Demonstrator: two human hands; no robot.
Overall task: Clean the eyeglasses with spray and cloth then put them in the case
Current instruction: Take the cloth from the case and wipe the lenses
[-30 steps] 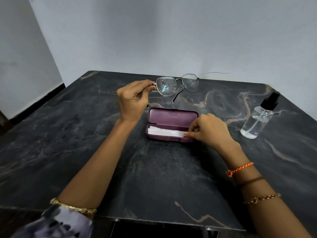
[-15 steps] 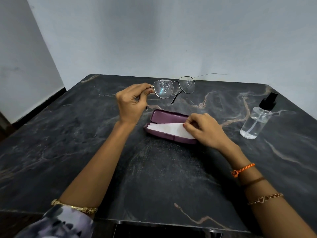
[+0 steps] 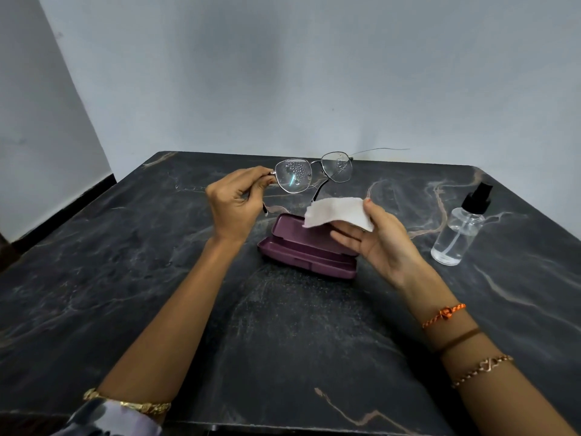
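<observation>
Thin metal-framed eyeglasses (image 3: 314,174) hang in the air above the table's far side, both lenses speckled with spray droplets. My left hand (image 3: 234,204) pinches them at the left hinge. A white cleaning cloth (image 3: 338,214) is lifted above the open purple case (image 3: 306,250), held by my right hand (image 3: 377,239) between thumb and palm-up fingers. The case lies open on the dark marble table (image 3: 157,278) with nothing visible inside. A clear spray bottle (image 3: 457,231) with a black nozzle stands to the right of my right hand.
The table stands in a corner against pale walls (image 3: 283,73). Its front edge runs just below my forearms. Bangles and thread bracelets sit on both wrists.
My right hand has lifted the white cloth out of the case and turned palm up. My left hand kept the glasses raised, shifting them slightly.
</observation>
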